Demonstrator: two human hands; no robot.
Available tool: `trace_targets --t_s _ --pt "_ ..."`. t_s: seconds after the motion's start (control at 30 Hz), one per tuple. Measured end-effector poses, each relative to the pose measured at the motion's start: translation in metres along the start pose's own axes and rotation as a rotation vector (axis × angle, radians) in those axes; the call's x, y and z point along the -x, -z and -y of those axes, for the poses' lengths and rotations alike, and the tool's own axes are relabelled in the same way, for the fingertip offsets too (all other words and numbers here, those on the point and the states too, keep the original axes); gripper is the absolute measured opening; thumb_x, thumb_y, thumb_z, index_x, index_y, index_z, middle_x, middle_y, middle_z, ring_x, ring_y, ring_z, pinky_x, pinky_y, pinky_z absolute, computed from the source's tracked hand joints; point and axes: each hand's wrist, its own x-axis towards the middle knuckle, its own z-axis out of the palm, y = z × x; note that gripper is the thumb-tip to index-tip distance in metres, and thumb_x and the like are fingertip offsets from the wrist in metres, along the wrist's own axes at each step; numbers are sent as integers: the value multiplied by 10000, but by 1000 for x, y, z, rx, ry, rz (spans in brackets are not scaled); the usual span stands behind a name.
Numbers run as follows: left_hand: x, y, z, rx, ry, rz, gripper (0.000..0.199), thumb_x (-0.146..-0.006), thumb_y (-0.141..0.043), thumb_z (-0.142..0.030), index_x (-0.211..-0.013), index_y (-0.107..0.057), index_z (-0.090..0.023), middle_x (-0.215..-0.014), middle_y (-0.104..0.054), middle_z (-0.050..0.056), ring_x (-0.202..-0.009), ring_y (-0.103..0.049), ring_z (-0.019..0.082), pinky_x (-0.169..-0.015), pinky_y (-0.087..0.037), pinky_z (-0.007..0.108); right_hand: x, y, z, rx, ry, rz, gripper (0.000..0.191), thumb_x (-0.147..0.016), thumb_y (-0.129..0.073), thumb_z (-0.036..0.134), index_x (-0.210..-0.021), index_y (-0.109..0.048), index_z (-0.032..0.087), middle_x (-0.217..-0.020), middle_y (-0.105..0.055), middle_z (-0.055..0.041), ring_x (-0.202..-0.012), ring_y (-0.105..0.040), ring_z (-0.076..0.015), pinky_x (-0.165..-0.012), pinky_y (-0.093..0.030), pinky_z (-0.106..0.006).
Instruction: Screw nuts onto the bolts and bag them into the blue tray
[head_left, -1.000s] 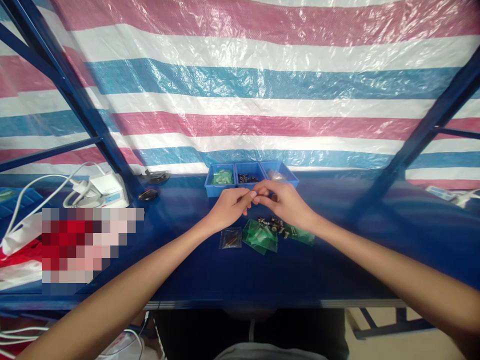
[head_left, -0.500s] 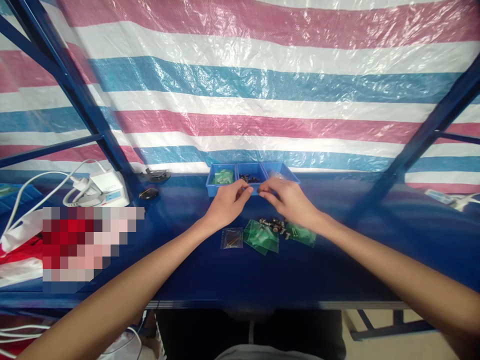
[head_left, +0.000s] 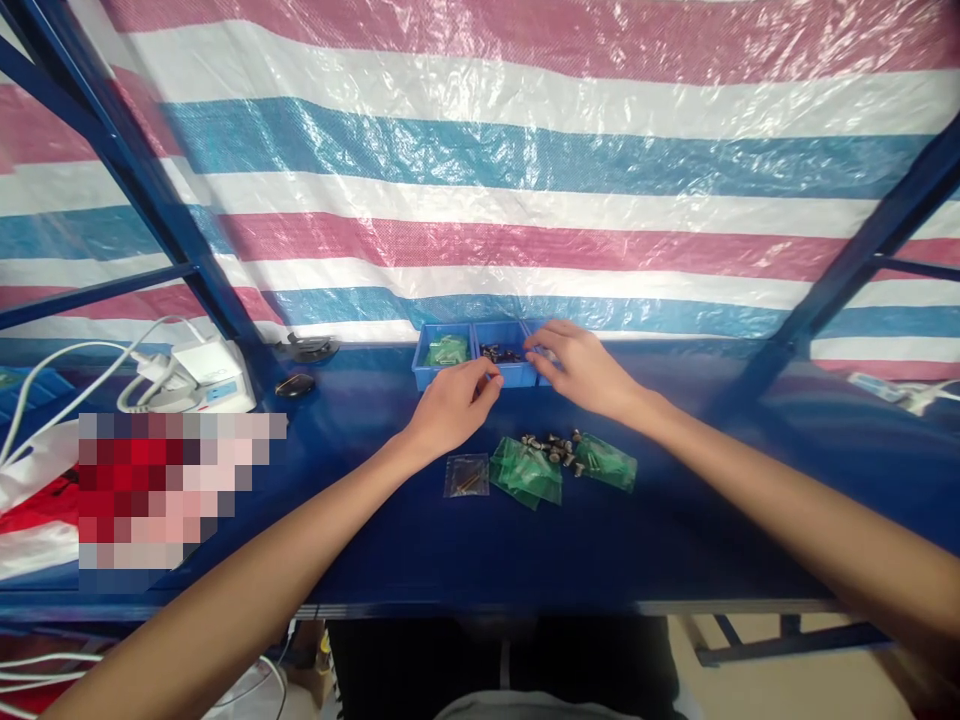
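Along the back edge of the desk [head_left: 570,560], 3 blue bins in a row, listed left to right. Left bin [head_left: 431,378]: green packets [head_left: 448,350]. Middle bin [head_left: 517,377]: small dark metal parts [head_left: 499,354]. Right bin [head_left: 534,326]: mostly hidden by a hand, contents not legible.

Left hand [head_left: 454,405]: in front of the left and middle bins, thumb and forefinger curled close together, grip narrow; whether a small piece sits between them cannot be told. Right hand [head_left: 585,370]: above the right bin, fingers bent, a narrow gap between thumb and forefinger; cannot tell if anything is held. The 2 hands are apart.

Between the bins and the front edge, left to right: 1 clear packet [head_left: 466,476] with thin brass-coloured pieces; overlapping green bags [head_left: 525,470], flat; 1 loose heap of metal fasteners [head_left: 559,448], just beside them; 1 further green bag [head_left: 609,463], at the heap's right side.

Toward the back left corner: 1 black rounded object [head_left: 295,385] and 1 white power strip [head_left: 225,392] with plugs. Behind the desk: 1 striped sheet [head_left: 525,150].
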Motion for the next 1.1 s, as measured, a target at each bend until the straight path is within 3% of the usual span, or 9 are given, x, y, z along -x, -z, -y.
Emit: trace_targets --t_s 0.07,0.17,0.3,0.43,0.5,0.67,0.77,0.9,1.1 --pt "1 -1 0 -12 -4 19 235 -1035 -479 -336 -911 -618 -195 -756 -611 3 -642 -540 153 -614 -374 298 13 8 9 -75 -28 23 259 -1008 -468 288 -1030 -703 182 -1003 -680 -129 -944 -606 -294 -853 -441 -434" --pt "2 -2 -2 -35 -30 62 298 -1053 -453 -361 -853 -595 -192 -714 -581 -1 -617 -519 146 -585 -335 292 24 15 20 -213 -54 181 223 -994 -513 298 -942 -716 220 -871 -694 -70 -746 -585 -222 -732 -400 -376" --pt "3 0 -6 -37 -95 165 305 -1051 -455 -362 -867 -629 -192 -731 -607 8 -633 -538 144 -574 -336 287 28 14 28 -261 -30 348 181 -980 -549 295 -900 -699 233 -815 -684 -45 -696 -575 -194 -672 -368 -342" --pt "3 8 -12 60 -141 410 316 -992 -573 -469 -860 -674 -201 -727 -631 0 -629 -568 134 -570 -380 283 32 10 27 -320 -74 351 148 -940 -618 306 -844 -698 226 -768 -665 -59 -712 -589 -207 -656 -368 -336" --pt "2 13 -15 84 -145 476 368 -913 -663 -567 -828 -687 -210 -772 -646 6 -660 -590 141 -569 -393 283 33 9 28 -315 -98 349 138 -933 -618 278 -829 -694 228 -757 -659 -62 -706 -584 -206 -639 -355 -333" --pt "-1 22 -15 23 -128 515 470 -733 -779 -692 -859 -713 -244 -868 -627 22 -721 -590 173 -569 -393 289 33 5 36 -187 -112 354 144 -898 -581 150 -789 -645 219 -754 -650 -73 -683 -551 -201 -589 -295 -332" --pt "-1 22 -10 15 -121 549 478 -728 -790 -681 -920 -713 -251 -884 -609 29 -737 -582 182 -578 -395 284 32 7 35 -199 -118 374 149 -914 -567 167 -809 -655 224 -740 -652 -63 -657 -543 -192 -579 -293 -326" --pt "-2 22 -6 40 -103 583 471 -761 -767 -672 -957 -719 -247 -875 -616 35 -769 -591 192 -611 -417 281 31 11 27 -381 -115 416 170 -943 -574 268 -849 -712 236 -729 -664 -36 -600 -534 -173 -590 -333 -322" --pt "-10 49 -7 31 80 696 486 -703 -815 -653 -937 -743 -233 -887 -684 36 -780 -638 196 -591 -414 265 29 13 28 -383 -108 445 200 -957 -541 275 -906 -727 223 -779 -690 -45 -644 -577 -183 -609 -378 -322"
